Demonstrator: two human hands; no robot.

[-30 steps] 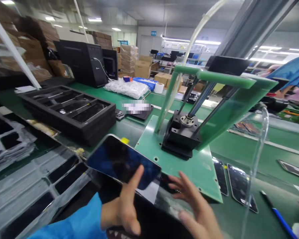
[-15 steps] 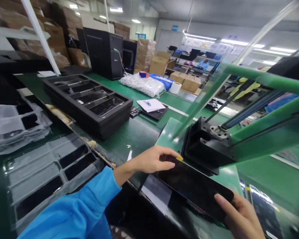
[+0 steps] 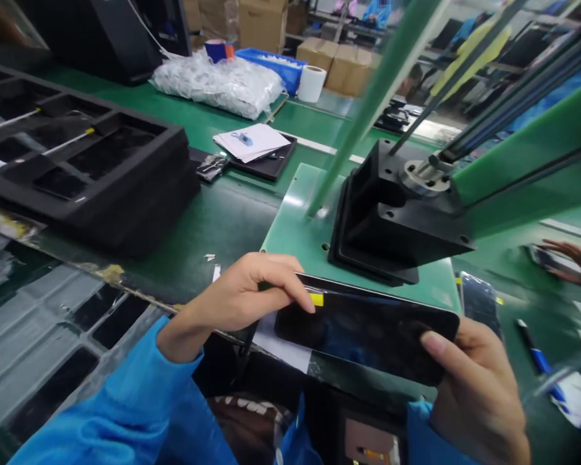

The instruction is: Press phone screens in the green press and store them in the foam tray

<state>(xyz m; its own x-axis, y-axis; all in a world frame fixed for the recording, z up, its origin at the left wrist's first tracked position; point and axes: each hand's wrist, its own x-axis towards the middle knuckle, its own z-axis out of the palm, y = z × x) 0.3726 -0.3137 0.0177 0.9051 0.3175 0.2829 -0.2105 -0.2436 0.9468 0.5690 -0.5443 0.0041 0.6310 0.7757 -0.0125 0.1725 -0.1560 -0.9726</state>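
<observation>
A black phone screen (image 3: 363,329) is tilted in front of me, with a small yellow tab (image 3: 316,299) near its upper left edge. My right hand (image 3: 479,381) grips its right end, thumb on the glossy face and fingers behind. At the left end, my left hand (image 3: 252,294) is closed on the screen, a fingertip lying against the yellow tab. Just beyond the screen stands a press fixture with a black block (image 3: 397,219) on a pale green base plate (image 3: 290,219).
To the left is a black foam tray (image 3: 140,187) holding screens; clear plastic trays (image 3: 33,342) lie lower. Papers (image 3: 249,142) rest on a dark tray. At right are another phone screen (image 3: 481,297), a blue pen (image 3: 537,355) and another person's hand (image 3: 574,258) at a device.
My view has swung down and to the right. The screen is turned more level and faces me more. My left fingers have shifted on the yellow tab, which now shows more fully.
</observation>
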